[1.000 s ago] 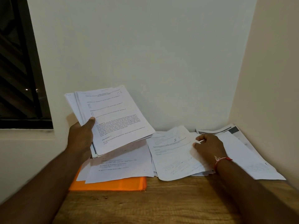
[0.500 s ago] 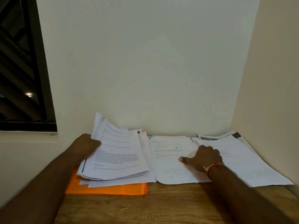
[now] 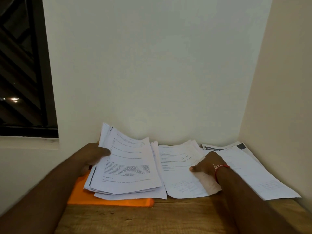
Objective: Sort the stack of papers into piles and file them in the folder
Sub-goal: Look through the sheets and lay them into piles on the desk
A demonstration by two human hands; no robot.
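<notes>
A thick stack of printed papers [image 3: 128, 168] lies on the left of the wooden table, on top of an orange folder [image 3: 108, 200]. My left hand [image 3: 92, 156] grips the stack's left edge, thumb on the top sheet, and the far edge of the sheets curls up. A middle pile [image 3: 179, 166] of sheets with handwriting lies beside it. My right hand [image 3: 207, 163], with a red thread on the wrist, rests on this pile with the thumb pointing left. A third pile [image 3: 253, 169] lies at the right by the wall.
The wooden table [image 3: 168, 217] sits in a corner, with a white wall behind and a cream wall [image 3: 283, 98] close on the right. A dark window [image 3: 20, 73] with a sill is at the left. A sheet with a dark header [image 3: 214, 148] peeks out at the back right.
My left hand has lowered the raised stack onto the papers over the orange folder. My right hand has shifted left on the middle pile, and the view has tilted up.
</notes>
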